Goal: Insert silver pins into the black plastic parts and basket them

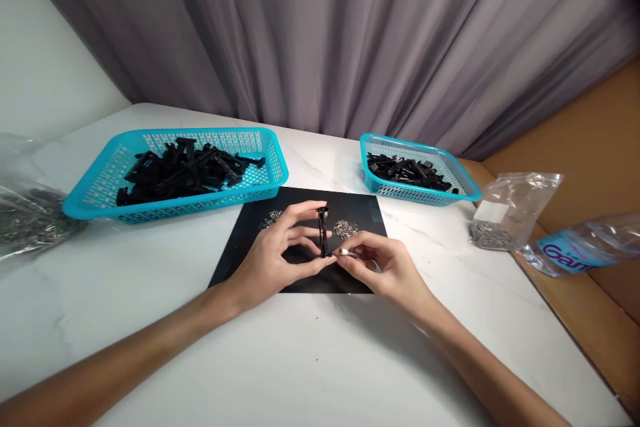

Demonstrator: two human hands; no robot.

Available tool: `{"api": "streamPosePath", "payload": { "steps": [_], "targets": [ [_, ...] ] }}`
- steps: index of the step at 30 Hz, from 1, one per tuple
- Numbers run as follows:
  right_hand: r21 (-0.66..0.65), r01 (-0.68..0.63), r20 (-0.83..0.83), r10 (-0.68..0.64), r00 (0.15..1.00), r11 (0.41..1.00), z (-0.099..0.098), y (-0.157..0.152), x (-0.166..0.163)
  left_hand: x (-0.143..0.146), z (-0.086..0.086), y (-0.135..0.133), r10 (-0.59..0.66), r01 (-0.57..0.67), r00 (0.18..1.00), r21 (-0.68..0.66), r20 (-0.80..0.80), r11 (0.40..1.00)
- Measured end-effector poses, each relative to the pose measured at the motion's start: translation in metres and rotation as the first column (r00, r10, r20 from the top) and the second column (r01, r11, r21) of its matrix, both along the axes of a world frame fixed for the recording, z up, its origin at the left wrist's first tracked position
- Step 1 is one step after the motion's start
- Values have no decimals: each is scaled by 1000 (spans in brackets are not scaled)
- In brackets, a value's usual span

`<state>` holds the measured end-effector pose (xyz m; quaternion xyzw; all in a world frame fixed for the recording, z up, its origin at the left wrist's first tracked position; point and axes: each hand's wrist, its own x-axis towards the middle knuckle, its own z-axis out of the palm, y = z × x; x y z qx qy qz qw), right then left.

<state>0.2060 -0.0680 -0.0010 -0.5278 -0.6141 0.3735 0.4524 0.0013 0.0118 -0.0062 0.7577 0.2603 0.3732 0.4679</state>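
Note:
My left hand point(280, 250) holds a slim black plastic piece point(323, 230) upright between thumb and fingers, above a black mat point(240, 247) on the white table. My right hand point(377, 263) pinches a small silvery metal part point(344, 251) and presses it against the lower end of the black piece. Two small heaps of silvery metal parts lie on the mat, one heap point(271, 217) behind my left hand and the other heap point(345, 228) just behind my right fingers.
A large turquoise basket point(100, 190) of black plastic pieces stands at the back left; a smaller turquoise basket point(467, 190) with fewer pieces at the back right. Clear bags of metal parts lie at the left edge point(25, 213) and right point(510, 210). A brown surface adjoins the table's right edge.

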Motion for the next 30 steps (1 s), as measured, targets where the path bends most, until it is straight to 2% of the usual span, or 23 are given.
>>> {"api": "streamPosePath", "payload": {
  "steps": [4, 9, 14, 19, 25, 28, 30],
  "targets": [
    [66, 39, 62, -43, 997, 997, -1, 0, -1, 3, 2, -5, -45, 51, 998, -144, 46, 988],
    [112, 43, 98, -54, 994, 993, -1, 0, -2, 4, 1, -6, -25, 51, 995, -258, 101, 965],
    [125, 39, 121, -54, 991, 991, -4, 0, -2, 3, -3, -5, -8, 30, 997, -276, 79, 961],
    [252, 19, 156, -60, 986, 967, -4, -2, -3, 7, 0, -6, 18, 2, 998, -290, 67, 957],
    [245, -76, 221, 20, 975, 967, -3, -3, -2, 5, 0, -3, -49, 91, 992, -377, 119, 922],
    [251, -9, 208, -45, 977, 968, -1, -2, 2, 3, 0, 0, -45, 70, 996, -341, 81, 938],
    [249, 62, 191, -112, 975, 966, 1, -1, 5, 1, 0, 1, -30, 31, 1000, -248, 5, 968]
  ]
}}
